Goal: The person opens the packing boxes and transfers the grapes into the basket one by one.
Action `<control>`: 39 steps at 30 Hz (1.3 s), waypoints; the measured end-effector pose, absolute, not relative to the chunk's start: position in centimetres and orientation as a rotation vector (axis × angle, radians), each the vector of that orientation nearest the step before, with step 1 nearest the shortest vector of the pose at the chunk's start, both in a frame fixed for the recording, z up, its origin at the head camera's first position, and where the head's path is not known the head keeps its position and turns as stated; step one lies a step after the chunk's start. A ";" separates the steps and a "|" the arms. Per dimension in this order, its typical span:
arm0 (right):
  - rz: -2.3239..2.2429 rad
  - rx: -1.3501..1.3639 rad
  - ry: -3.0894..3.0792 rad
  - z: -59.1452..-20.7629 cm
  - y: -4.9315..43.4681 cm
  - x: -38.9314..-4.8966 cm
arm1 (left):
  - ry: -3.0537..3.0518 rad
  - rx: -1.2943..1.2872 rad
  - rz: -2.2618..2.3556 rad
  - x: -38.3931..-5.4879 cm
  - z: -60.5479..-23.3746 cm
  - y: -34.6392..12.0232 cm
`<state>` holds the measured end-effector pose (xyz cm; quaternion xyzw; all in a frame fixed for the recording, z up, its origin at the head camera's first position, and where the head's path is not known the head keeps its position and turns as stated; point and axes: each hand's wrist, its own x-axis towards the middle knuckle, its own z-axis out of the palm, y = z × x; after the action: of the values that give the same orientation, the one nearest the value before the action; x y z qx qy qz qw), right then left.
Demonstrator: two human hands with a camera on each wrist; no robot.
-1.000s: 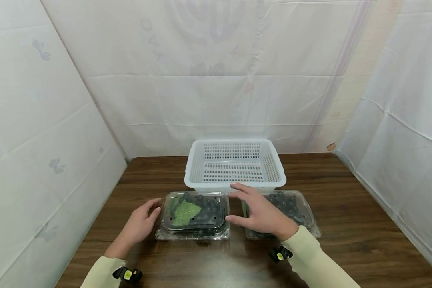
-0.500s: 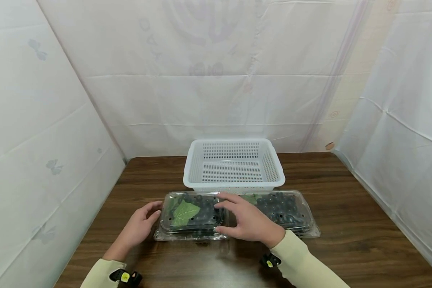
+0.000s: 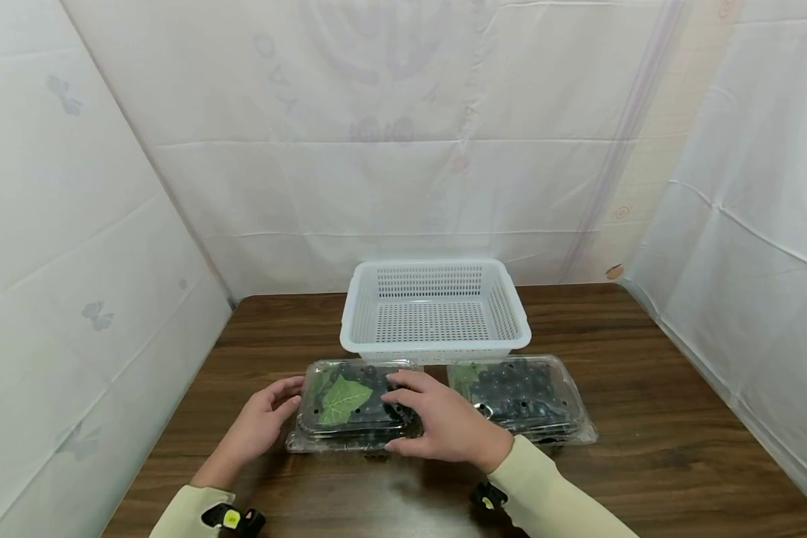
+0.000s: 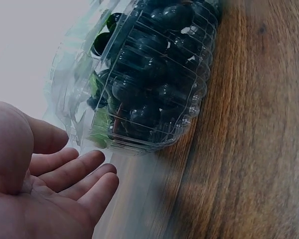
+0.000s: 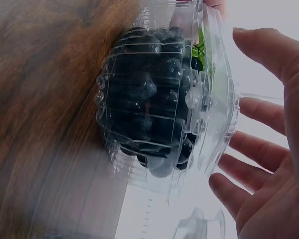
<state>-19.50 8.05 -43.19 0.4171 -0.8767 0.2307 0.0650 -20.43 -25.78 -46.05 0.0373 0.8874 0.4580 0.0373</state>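
A clear plastic clamshell box [image 3: 336, 433] of dark round grapes [image 4: 154, 64] lies on the wooden table, a green leaf [image 3: 344, 400] showing under its lid. At its left end my left hand [image 3: 258, 418] has its fingertips right beside the lid's edge, fingers loosely bent. My right hand [image 3: 437, 418] reaches over the right end, hiding part of that box. In the right wrist view, its thumb and fingers are spread apart along the lid side of the box. A second clamshell box [image 3: 531, 396] of dark grapes sits to the right, behind my right wrist.
A white perforated plastic basket [image 3: 437, 347] stands behind the two boxes, with nothing in it. White sheeting [image 3: 403, 149] hangs at the back and on both sides of the wooden table [image 3: 672, 418].
My right hand has moved left, from between the two boxes to over the left box's right end, uncovering more of the right box. My left hand has hardly moved.
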 end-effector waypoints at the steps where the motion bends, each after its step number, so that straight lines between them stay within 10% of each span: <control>1: 0.682 1.255 -2.645 -43.3 8.0 -19.5 | 2.713 0.110 1.417 -20.4 -46.0 -25.8; 39: 0.493 1.189 -2.624 -43.9 7.0 -19.8 | 2.230 0.107 1.705 -21.3 -46.6 -27.5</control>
<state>-19.85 6.99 -43.91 0.4045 -0.8924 0.1678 0.1091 -21.34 -27.53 -46.64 0.0374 0.7828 0.5986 0.1657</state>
